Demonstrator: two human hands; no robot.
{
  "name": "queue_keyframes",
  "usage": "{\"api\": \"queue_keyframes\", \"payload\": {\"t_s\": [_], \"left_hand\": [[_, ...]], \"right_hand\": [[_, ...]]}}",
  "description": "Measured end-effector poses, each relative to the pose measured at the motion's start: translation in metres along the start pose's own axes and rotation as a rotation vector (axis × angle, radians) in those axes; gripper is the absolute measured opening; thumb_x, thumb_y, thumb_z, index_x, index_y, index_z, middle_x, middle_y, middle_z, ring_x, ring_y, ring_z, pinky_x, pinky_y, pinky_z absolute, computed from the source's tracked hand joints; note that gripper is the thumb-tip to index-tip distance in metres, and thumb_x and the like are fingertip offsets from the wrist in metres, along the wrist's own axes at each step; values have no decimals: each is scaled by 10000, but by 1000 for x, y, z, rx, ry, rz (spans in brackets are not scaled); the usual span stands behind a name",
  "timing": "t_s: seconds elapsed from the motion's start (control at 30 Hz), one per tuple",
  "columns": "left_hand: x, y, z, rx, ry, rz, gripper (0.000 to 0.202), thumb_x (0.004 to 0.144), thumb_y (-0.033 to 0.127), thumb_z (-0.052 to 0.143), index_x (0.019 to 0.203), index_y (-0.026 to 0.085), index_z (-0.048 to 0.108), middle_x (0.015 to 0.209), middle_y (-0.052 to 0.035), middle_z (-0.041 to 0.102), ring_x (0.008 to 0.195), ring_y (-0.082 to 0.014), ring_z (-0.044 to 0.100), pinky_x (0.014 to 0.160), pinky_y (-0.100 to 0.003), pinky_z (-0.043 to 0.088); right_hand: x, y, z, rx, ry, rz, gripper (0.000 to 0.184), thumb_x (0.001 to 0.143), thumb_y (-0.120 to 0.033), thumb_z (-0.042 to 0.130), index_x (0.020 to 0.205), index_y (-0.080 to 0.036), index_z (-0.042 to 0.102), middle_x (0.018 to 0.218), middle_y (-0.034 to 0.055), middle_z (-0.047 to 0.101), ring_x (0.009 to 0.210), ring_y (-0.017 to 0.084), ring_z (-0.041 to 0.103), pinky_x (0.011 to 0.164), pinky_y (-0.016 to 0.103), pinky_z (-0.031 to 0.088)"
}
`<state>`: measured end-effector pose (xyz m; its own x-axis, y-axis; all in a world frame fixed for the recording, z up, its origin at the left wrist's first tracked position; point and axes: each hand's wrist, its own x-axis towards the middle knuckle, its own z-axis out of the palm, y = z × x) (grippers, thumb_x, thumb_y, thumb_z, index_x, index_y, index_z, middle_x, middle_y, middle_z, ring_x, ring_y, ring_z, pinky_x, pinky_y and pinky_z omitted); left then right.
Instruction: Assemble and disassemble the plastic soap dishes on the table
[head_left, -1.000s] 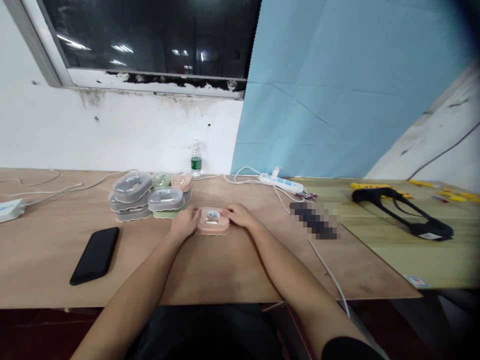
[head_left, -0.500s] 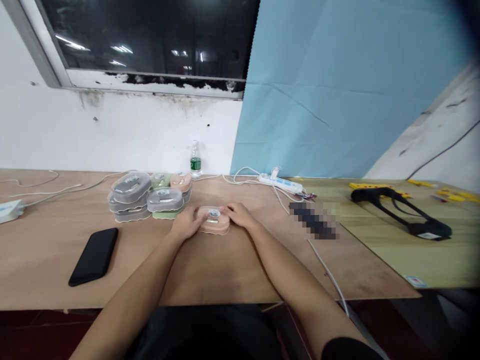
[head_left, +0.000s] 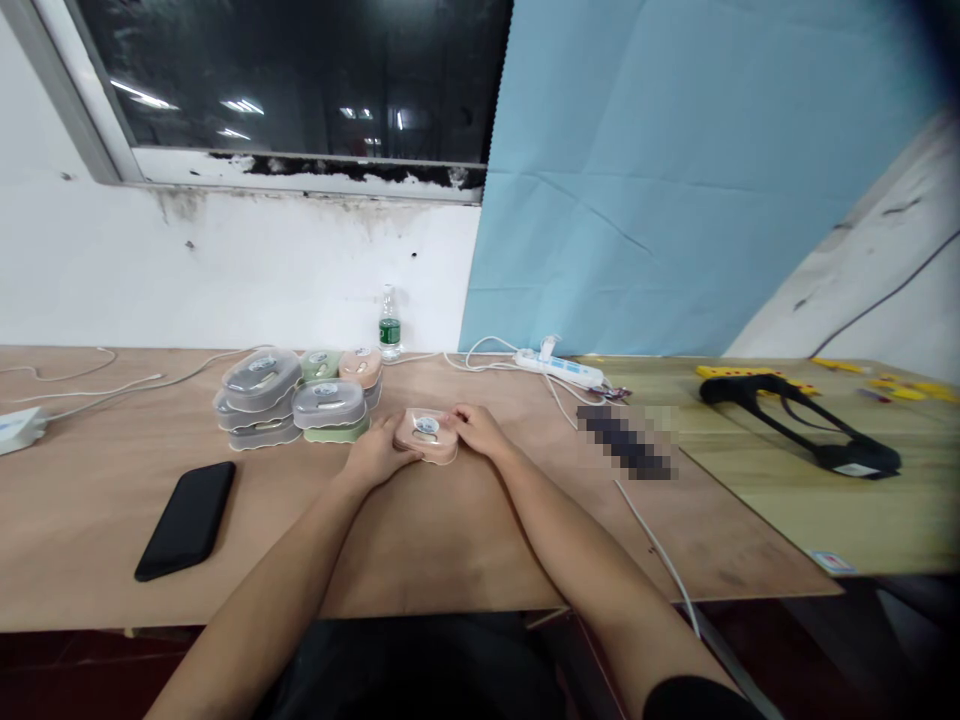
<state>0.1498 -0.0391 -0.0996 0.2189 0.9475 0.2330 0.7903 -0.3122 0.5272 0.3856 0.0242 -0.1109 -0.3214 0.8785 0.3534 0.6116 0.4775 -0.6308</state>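
Pink box (head_left: 429, 438) is held just right of the stacked boxes (head_left: 330, 404), clasped by thumb and fingers of the left hand (head_left: 375, 456) and pinched at its right edge by the right hand (head_left: 480, 432).

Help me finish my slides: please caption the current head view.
Left hand and right hand hold a pink lidded container near stacked gray containers.

This looks like a makeshift workroom or workshop. Across the lower half of the frame runs a bare wooden table (head_left: 465, 550), meeting a yellowish table (head_left: 780, 510) at the right. A power strip (head_left: 562, 370) with trailing white cables lies right of centre. The white wall (head_left: 292, 280) is stained and chipped, a blue sheet (head_left: 637, 150) covers its upper right, and strip lights reflect in the dark window (head_left: 300, 70) at upper left.
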Motion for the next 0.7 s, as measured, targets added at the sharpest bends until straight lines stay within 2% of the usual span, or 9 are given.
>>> {"api": "queue_keyframes", "payload": {"t_s": [0.27,0.57,0.7], "left_hand": [[3,-4,-2,-132,-2,25,860,644,533,733,1373,210,410,1304,-121,526,1185,-277,500,979,-360,402],[2,-8,2,-112,11,88,852,651,538,723,1372,208,410,1384,-115,455,1237,-274,467,1019,-365,386],[4,-7,2,-103,21,88,804,685,484,716,1374,210,405,1379,-106,473,1244,-266,465,1019,-357,388]], "right_hand": [[2,4,3,45,-12,29,463,862,-548,427,678,-159,598,621,-11,565,593,117,462,568,216,313],[2,5,3,60,-5,15,467,871,-530,423,630,-158,569,581,-23,527,574,113,453,552,216,302],[1,4,1,56,-23,-12,437,868,-523,447,701,-158,619,645,-4,593,603,121,489,568,219,322]]}}
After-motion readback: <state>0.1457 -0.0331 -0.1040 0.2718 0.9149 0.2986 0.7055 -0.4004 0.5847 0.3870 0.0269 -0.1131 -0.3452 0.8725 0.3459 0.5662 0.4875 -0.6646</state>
